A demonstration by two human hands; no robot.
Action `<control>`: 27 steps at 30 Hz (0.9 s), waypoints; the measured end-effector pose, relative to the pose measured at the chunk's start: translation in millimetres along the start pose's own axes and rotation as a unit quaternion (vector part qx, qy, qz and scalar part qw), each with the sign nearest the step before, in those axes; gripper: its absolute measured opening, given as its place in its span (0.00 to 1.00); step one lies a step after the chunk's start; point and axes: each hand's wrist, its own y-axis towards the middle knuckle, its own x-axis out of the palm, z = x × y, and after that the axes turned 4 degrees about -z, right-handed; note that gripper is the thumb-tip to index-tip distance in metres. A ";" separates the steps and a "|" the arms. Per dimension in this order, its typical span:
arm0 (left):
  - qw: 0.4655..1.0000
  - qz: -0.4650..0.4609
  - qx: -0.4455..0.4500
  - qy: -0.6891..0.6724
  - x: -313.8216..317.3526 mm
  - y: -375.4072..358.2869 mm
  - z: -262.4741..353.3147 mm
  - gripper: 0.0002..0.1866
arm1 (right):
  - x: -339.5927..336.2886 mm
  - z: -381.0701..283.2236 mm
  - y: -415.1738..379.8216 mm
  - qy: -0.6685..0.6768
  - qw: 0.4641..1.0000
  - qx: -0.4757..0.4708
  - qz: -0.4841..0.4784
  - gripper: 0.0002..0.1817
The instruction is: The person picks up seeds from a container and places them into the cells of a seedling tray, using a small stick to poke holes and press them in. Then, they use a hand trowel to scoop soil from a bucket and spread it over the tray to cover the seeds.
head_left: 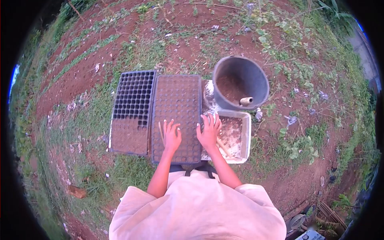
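A black seedling tray (177, 92) with soil in its cells lies lengthwise in front of me. Over its near half is my left hand (172, 138), fingers apart and pointing forward, with a thin pale stick (161, 132) just to its left. My right hand (209, 131) is spread at the tray's right edge, its outer fingers overlapping the pale basin (247, 138) in this view. Inside that basin are patches of dark soil and a light-coloured stick (224, 148), partly behind my right wrist.
A second seedling tray (133, 94) sits at left, soil covering its near part and bare cells at its far end. Beyond the basin stands a grey bucket (260, 85) holding soil and a pale cylindrical piece (246, 101). Grass and reddish earth surround everything.
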 end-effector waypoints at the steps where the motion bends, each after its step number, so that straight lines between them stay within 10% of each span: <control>1: 1.000 -0.005 -0.008 0.003 -5.4 -8.7 -12.0 0.13 | 9.9 -7.5 -6.3 -0.006 1.000 0.002 -0.008 0.21; 17: 0.992 -0.102 0.064 0.034 -90.6 -49.7 -136.8 0.20 | 129.3 -112.1 -81.5 -0.022 0.985 0.091 -0.145 0.13; 27: 0.994 -0.079 0.075 -0.015 -126.3 -46.7 -154.5 0.23 | 113.6 -146.6 -85.7 0.030 0.992 0.112 -0.049 0.08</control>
